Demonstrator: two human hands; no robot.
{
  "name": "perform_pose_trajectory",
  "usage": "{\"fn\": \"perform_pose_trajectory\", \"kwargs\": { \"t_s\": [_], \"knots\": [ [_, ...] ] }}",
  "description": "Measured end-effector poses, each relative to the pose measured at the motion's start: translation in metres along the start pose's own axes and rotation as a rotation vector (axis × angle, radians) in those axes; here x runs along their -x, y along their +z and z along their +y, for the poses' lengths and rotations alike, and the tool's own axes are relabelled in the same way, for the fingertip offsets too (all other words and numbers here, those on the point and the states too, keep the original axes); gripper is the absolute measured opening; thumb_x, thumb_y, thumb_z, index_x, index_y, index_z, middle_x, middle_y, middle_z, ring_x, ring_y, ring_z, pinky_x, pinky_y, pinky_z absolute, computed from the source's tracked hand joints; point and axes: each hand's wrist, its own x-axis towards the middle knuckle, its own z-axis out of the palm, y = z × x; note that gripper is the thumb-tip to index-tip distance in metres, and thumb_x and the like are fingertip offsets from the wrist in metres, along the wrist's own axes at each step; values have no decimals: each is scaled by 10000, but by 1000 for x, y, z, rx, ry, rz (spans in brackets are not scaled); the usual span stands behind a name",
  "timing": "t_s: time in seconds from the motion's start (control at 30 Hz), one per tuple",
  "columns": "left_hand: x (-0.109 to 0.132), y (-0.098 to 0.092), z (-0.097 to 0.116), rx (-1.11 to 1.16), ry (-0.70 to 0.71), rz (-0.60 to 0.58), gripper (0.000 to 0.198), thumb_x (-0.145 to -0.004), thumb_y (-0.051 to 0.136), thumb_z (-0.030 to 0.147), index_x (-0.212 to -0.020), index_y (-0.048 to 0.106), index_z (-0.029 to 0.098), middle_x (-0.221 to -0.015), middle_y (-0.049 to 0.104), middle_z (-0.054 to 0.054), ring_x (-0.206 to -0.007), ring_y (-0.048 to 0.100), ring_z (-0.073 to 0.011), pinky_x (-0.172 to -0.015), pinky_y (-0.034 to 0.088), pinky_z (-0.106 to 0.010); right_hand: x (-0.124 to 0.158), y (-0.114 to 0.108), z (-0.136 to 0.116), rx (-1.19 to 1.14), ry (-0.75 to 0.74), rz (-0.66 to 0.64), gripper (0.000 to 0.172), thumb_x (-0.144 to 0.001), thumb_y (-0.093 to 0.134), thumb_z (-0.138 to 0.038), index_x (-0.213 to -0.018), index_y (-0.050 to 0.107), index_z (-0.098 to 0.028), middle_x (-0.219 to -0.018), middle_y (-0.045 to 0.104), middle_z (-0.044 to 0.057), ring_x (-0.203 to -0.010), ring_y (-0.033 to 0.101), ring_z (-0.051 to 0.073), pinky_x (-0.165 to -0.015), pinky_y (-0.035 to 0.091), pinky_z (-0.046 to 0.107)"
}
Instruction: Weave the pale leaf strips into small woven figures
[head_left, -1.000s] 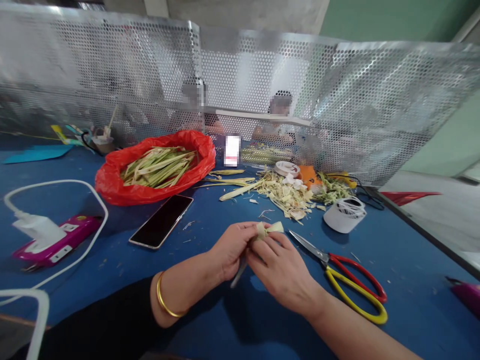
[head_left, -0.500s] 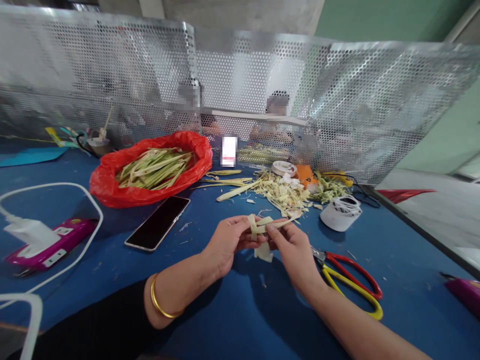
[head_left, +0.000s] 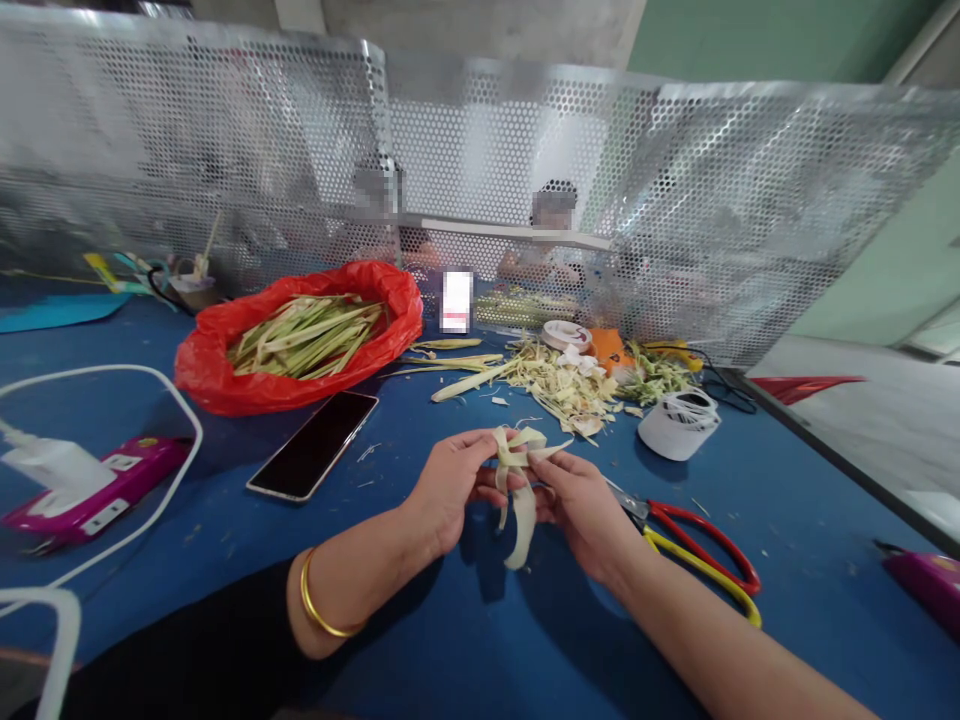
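A pale green folded leaf strip (head_left: 514,455) hangs between my hands above the blue table, with loose ends dangling below. My left hand (head_left: 454,485) pinches its left side between thumb and fingers. On the right, my right hand (head_left: 581,500) is closed on a strip end, thumb on top. Scissors (head_left: 705,545) with one red and one yellow handle lie beside my right forearm, their blades partly hidden by that hand. Beyond my hands is a heap of pale leaf scraps (head_left: 574,390).
A red plastic bag (head_left: 300,395) of leaf strips and a black phone (head_left: 313,447) lie left. Purple power strip (head_left: 105,490) with white cable is far left. White roll (head_left: 677,428) stands right. Behind a perforated metal screen (head_left: 495,130) sit people.
The leaf ends between my hands now hang lower and more spread out. My right hand has shifted slightly, and its fingers have moved along the strip.
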Motion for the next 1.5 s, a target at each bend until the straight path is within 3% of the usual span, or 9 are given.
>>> {"fn": "perform_pose_trajectory", "kwargs": {
  "t_s": [0.17, 0.3, 0.4, 0.5, 0.63, 0.8, 0.9, 1.23, 1.5],
  "knots": [
    [2, 0, 1, 32, -7, -44, 206, -839, 589, 227, -982, 698, 126, -962, 725, -116, -536, 654, -109, -382, 445, -160, 0, -4, -2, -59, 119, -36, 292, -633, 783, -363, -769, 648, -142, -640, 671, 19, -444, 531, 86, -421, 414, 190],
    [1, 0, 4, 61, -27, -77, 186, -833, 587, 212, -958, 691, 122, -928, 731, -115, -568, 666, -121, -423, 475, -171, -1, -3, 2, 98, 38, 15, 371, -664, 749, -477, -663, 524, -181, -476, 551, -45, -367, 453, 78, -366, 349, 182],
    [-1, -2, 7, 120, -23, -6, 167, -847, 570, 213, -935, 683, 127, -898, 731, -98, -589, 672, -122, -459, 499, -178, 0, -3, 6, 358, -172, 42, 321, -760, 661, -449, -676, 461, -211, -470, 538, -53, -399, 499, 111, -416, 414, 218],
    [-5, -4, 9, 187, -48, 49, 141, -849, 566, 199, -907, 677, 135, -887, 731, -80, -608, 676, -118, -469, 501, -176, 3, -6, 8, 695, -503, -20, 60, -841, 536, -246, -889, 529, -210, -717, 659, -4, -595, 622, 152, -549, 477, 253],
    [-9, -6, 11, 247, -85, 63, 138, -865, 557, 197, -879, 678, 132, -830, 728, -63, -574, 652, -94, -455, 480, -161, 7, -11, 6, 1159, -918, -33, 328, -847, 448, -101, -1149, 507, -213, -916, 706, 30, -709, 668, 165, -624, 477, 264],
    [-9, -7, 9, 256, -119, 42, 134, -856, 559, 173, -896, 677, 124, -806, 729, -63, -619, 662, -111, -533, 519, -185, 7, -12, -5, 1515, -1288, -9, 225, -896, 460, -111, -1063, 598, -172, -904, 714, 61, -664, 652, 167, -593, 448, 273],
    [-10, -8, 6, 210, -140, 12, 137, -838, 577, 180, -908, 682, 127, -809, 729, -60, -631, 662, -118, -548, 516, -196, 7, -12, -8, 1559, -1406, -44, 179, -913, 485, -134, -911, 656, -186, -927, 714, 52, -669, 630, 156, -609, 428, 279],
    [-11, -8, 4, 29, -101, -68, 234, -740, 656, 228, -949, 716, 141, -720, 666, -16, -523, 535, -54, -418, 292, -151, 8, -13, -12, 1202, -1201, -134, 145, -945, 463, -191, -873, 590, -191, -878, 645, 72, -789, 622, 174, -690, 469, 275],
    [-4, -2, 2, -246, 111, -57, 221, -747, 624, 279, -844, 743, 120, -581, 593, -9, -465, 463, -68, -382, 257, -173, 5, -15, -2, 916, -756, -24, 61, -916, 488, -226, -858, 507, -219, -725, 632, -14, -578, 583, 123, -557, 431, 224]
  ]
}}
